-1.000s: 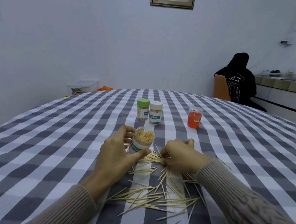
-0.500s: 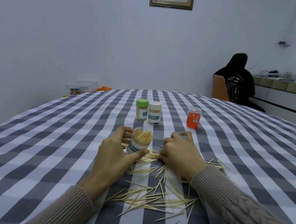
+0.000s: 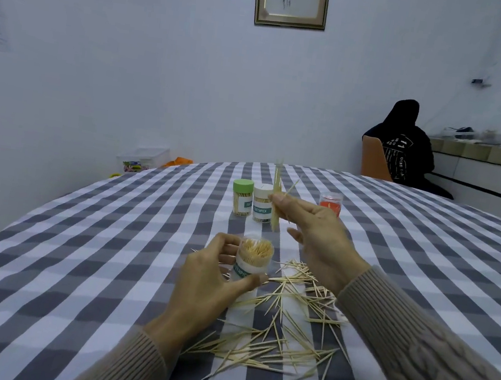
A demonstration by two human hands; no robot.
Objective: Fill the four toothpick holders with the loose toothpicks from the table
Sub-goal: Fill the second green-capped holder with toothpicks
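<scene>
Head camera is looking down at a round table (image 3: 80, 263) under a grey-and-white checked cloth. Near the middle, the left hand (image 3: 208, 283) is curling its fingers and thumb around an open toothpick holder (image 3: 250, 264), tipping its mouth slightly toward the right; it is already packed nearly full. Just beyond and above it, the right hand (image 3: 316, 233) is pinching a small bundle of toothpicks (image 3: 277, 199) between thumb and fingertips, roughly upright, with one stick splaying off to the right. Loose toothpicks (image 3: 275, 330) are lying scattered on the cloth near and to the right of the held holder.

Farther away, a green-capped holder (image 3: 242, 197) and a white-capped holder (image 3: 262, 204) are standing side by side, both looking filled. An orange holder (image 3: 331, 202) is standing to their right, partly hidden behind the right hand.

Judging from this, the step in hand is feeding the bundle into the open holder. Doing it well probably means squaring the sticks so they are running parallel, drawing the stray one in, aiming for a gap at the edge of the crowded mouth, and keeping the holder steady while the bundle is sliding down.
</scene>
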